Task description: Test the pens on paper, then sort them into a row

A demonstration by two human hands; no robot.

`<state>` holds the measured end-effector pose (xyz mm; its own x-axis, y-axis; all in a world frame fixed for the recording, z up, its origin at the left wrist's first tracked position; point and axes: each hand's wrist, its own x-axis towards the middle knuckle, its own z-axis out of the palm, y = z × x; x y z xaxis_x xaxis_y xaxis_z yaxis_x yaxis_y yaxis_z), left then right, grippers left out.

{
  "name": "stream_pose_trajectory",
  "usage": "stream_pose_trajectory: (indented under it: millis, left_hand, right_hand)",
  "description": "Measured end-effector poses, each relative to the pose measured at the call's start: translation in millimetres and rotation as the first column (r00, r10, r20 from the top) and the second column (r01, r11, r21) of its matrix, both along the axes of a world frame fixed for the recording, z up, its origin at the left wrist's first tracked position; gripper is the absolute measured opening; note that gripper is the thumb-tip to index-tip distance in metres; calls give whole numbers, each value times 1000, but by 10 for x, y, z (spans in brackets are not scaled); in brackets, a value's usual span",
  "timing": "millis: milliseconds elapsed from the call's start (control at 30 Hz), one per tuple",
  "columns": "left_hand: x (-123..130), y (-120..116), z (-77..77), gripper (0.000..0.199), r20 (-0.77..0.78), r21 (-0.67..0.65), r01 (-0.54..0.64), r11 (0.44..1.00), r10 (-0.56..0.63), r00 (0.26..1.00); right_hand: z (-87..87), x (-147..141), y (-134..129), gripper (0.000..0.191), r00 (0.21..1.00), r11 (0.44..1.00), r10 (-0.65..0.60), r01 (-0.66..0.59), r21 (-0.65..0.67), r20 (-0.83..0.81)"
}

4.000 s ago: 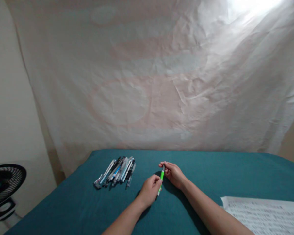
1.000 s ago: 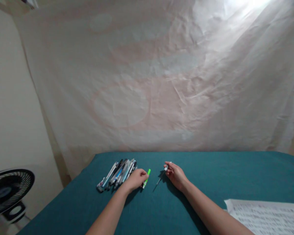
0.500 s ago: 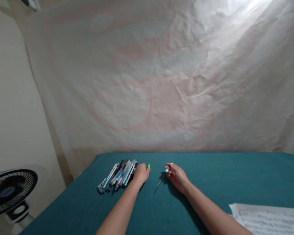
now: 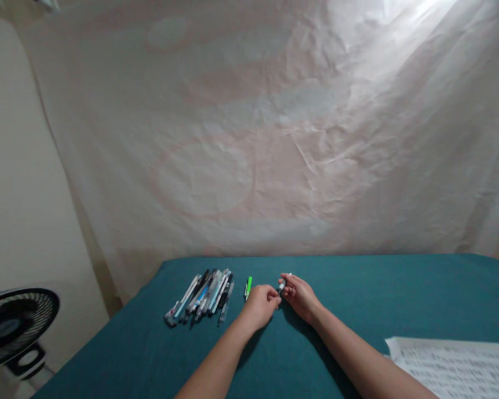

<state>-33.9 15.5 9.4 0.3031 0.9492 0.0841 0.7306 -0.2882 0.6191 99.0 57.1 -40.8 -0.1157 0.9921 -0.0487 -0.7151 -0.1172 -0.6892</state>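
From where I stand, the right hand (image 4: 299, 295) curls its fingers round a slim dark-and-white pen part (image 4: 281, 286), while the left hand (image 4: 261, 305) is nearly closed, seemingly pinching its lower end. The bright green pen barrel (image 4: 249, 287) lies just beyond the left hand on the teal cloth (image 4: 357, 296), near a heap of assorted pens (image 4: 203, 298). Two-handed fingering of the part looks like the step in hand; the next move seems to call for a light, steady pinch.

- Left forearm (image 4: 220, 363): slants up and rightward.
- Left hand (image 4: 260, 305): back uppermost, fingers pinched, tips near right hand (image 4: 300, 293).
- Right forearm (image 4: 349, 352): slants up-left; fingers curled.
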Motion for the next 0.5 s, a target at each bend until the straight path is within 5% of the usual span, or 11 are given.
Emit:
stream_pose_trajectory:
  millis: [300,500]
  left_hand:
    - [-412,-3,277,22,0,-197,84,977,-85,996]
    - [-472,54,259,25,10,-146,32,989,-31,999]
  right_hand:
    - [37,6,-15,15,999,999,-34,34,-3,23]
    - [75,-2,-51,17,997,1000,0,-2,26,84]
